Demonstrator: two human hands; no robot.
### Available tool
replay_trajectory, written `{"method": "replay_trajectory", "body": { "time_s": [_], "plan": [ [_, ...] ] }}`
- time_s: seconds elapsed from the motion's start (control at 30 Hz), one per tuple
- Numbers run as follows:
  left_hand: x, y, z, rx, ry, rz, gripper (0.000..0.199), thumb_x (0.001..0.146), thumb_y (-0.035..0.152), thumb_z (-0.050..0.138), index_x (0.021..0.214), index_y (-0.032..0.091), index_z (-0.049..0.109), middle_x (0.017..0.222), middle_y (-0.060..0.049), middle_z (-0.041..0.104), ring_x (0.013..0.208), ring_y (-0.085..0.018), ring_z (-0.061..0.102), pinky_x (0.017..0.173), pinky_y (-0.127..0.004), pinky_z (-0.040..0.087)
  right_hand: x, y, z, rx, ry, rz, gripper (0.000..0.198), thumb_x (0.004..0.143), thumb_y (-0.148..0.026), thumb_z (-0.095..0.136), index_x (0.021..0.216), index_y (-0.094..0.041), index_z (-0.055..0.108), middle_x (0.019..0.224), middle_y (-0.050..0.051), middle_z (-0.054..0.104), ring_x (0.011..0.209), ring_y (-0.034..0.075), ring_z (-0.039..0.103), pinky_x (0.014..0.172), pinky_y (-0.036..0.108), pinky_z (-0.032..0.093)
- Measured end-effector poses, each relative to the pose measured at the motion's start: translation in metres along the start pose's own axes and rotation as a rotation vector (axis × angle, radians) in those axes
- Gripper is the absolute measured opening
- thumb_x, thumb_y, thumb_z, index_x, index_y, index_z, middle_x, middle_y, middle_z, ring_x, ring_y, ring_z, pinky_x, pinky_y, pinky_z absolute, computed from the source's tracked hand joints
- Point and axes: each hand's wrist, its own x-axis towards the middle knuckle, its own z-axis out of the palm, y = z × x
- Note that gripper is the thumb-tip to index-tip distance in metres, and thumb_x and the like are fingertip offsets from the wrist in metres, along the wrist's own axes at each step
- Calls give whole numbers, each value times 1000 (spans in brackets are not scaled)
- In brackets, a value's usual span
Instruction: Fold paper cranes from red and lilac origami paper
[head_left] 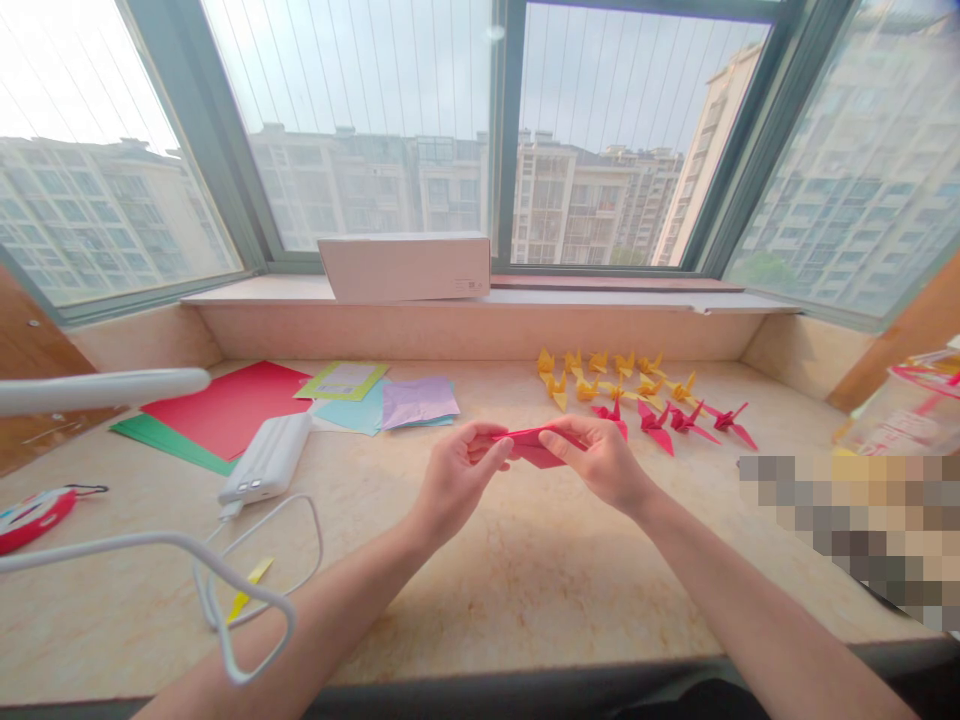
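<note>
White cable (135, 540) loops closest to the camera at the lower left, overlapping the left forearm in view. Beyond it, a red folded paper (541, 456) is held between both hands over the middle of the desk (487, 610): the left hand (459, 475) pinches one end between thumb and fingers, the right hand (602, 462) grips the other. It is a small, flat, layered piece with straight creased edges and a lower edge angling to a blunt point.

Just behind the right hand stand red paper cranes (688, 422), one partly covered by it, and behind them two rows of yellow paper cranes (589, 390). Left of the hands lie a purple sheet (418, 402), light blue paper (354, 414) and a yellow-green packet (341, 380) with a pale printed panel, too small to read. Farther left, a white power bank (266, 460) rests by red sheets (232, 405) and green sheets (169, 445).

At the far right, a clear plastic cup (911, 410) bears red lettering I cannot make out; its contents are unclear. On the window ledge, a white box (405, 268) carries tiny, illegible print and a square code.
</note>
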Motion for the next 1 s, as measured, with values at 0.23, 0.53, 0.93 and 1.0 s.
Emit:
{"method": "replay_trajectory", "body": {
  "time_s": [0.23,0.53,0.93,1.0],
  "plan": [
    [0,0,0,47,57,3,21,83,32,70,92,13,68,82,-5,75,73,-17,71,67,-27,57,-3,-7,2,-147,-72,61,36,81,-40,73,109,-17,74,95,9,77,87,24,73,76,35,58],
    [-2,7,4,-38,-36,-2,24,85,29,66,105,14,63,86,-6,76,77,-17,71,74,-30,57,-1,-6,6,90,-30,165,32,78,-43,76,92,-15,75,82,8,77,77,22,74,73,35,60],
    [-2,8,2,-55,-45,-20,24,83,30,69,100,13,65,89,-8,77,78,-19,72,72,-31,60,-1,-5,4,31,-47,124,32,81,-43,73,93,-14,73,68,5,72,57,14,63,50,25,50],
    [-1,6,2,-56,-48,-9,24,85,33,68,97,13,66,89,-8,77,79,-19,73,72,-31,60,-1,-6,4,20,-47,126,32,80,-42,73,94,-13,73,68,5,72,58,14,64,50,25,50]
  ]
}}
